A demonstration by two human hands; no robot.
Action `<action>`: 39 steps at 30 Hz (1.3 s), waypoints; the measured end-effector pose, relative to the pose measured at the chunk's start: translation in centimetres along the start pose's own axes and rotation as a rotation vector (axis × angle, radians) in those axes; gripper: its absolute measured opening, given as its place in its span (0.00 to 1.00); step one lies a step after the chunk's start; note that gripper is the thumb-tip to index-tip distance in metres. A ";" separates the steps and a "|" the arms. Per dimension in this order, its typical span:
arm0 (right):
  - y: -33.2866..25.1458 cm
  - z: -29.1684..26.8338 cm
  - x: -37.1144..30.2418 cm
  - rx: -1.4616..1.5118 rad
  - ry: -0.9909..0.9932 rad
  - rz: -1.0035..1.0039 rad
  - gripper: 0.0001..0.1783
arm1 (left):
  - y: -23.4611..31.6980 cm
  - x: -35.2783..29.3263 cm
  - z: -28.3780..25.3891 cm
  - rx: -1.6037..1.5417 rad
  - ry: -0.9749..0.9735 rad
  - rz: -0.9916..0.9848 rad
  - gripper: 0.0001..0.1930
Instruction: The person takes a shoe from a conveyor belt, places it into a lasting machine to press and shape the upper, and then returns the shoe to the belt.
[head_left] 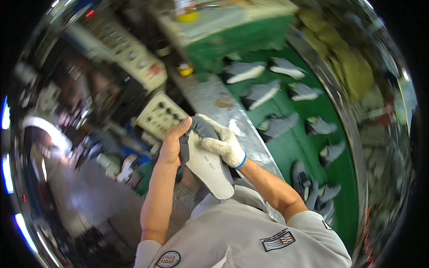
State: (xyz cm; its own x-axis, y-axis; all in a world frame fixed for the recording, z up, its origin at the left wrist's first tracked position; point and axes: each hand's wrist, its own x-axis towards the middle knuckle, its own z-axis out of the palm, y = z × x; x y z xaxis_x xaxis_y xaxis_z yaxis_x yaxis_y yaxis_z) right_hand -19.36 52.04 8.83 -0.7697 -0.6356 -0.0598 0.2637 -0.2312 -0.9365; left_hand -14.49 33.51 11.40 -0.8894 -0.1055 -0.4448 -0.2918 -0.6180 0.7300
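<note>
A dark grey shoe upper [206, 167] with a pale, stitched-in bottom turned toward me is held in front of my chest, its narrower end pointing down at my shirt. My bare left hand [172, 142] grips its left edge near the top, thumb up along the side. On the opposite side my right hand [225, 144], in a white knit glove with a blue cuff, is closed around the grey edge, thumb pressed on the pale bottom. The fingers behind the upper are hidden.
Several grey shoe uppers [277, 127] lie on a green conveyor belt [295, 152] at my right. A metal ledge [250, 129] runs along it. At the left stand machines with a knobbed control panel [161, 115]. A yellow container [185, 69] sits beyond.
</note>
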 end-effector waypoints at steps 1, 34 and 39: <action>-1.2 -2.2 -1.7 0.040 0.076 0.037 0.44 | -1.5 1.9 2.4 0.127 -0.041 -0.082 0.21; 12.9 -57.6 -39.5 0.849 1.422 -0.242 0.26 | -26.7 13.2 6.7 1.020 -0.075 -0.647 0.18; 5.4 -34.6 -28.5 0.931 0.608 -0.526 0.47 | -21.9 12.7 6.6 0.862 -0.116 -0.415 0.18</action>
State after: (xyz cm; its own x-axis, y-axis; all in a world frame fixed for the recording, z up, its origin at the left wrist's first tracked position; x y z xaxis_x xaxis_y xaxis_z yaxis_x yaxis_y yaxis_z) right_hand -16.12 94.44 -6.50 -0.9875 0.0828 -0.1344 -0.0380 -0.9512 -0.3063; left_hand -21.69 50.88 -6.83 -0.6726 0.0986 -0.7334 -0.7083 0.2010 0.6766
